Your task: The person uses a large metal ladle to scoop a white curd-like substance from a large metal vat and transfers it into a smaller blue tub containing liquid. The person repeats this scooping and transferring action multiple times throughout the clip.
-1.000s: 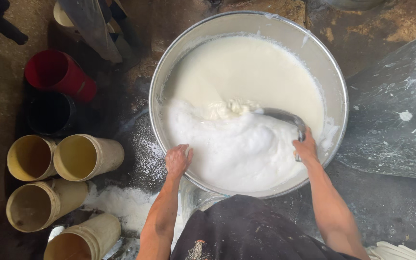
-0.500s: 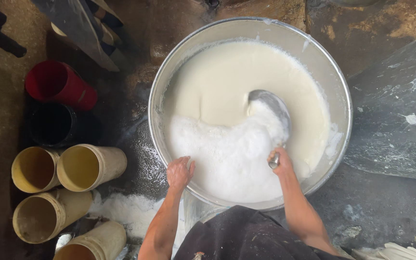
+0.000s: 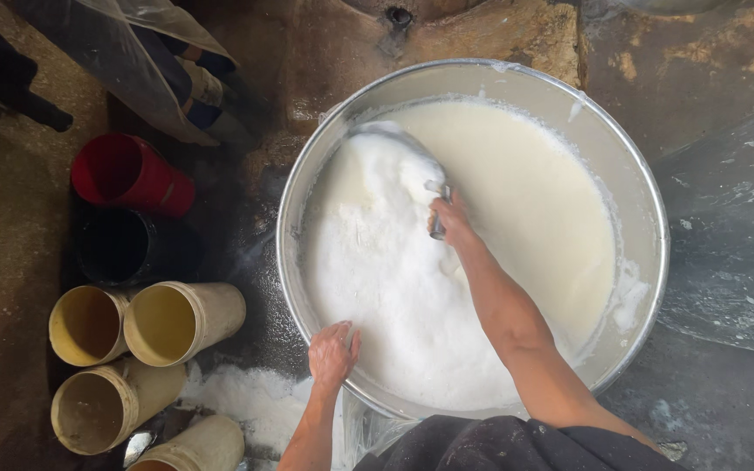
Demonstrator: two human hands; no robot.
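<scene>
A wide metal basin (image 3: pixel 647 201) on the ground holds pale milky liquid (image 3: pixel 534 201) with a thick layer of white foam (image 3: pixel 377 279) on its left half. My right hand (image 3: pixel 451 218) reaches across the basin and grips the handle of a metal ladle (image 3: pixel 394 144), whose bowl lies under foam near the far left rim. My left hand (image 3: pixel 333 351) rests on the basin's near rim, fingers curled over the edge.
Several tan cylindrical tubs (image 3: pixel 181 318) lie on their sides at the lower left, with a red bucket (image 3: pixel 128 173) and a black bucket (image 3: pixel 128 249) above them. Spilled white foam (image 3: pixel 250 397) lies on the wet ground. A person's legs under clear plastic (image 3: pixel 167 74) stand at top left.
My right hand swept the ladle from the basin's right side across to the far left, pushing foam leftward. My left hand stayed on the near rim.
</scene>
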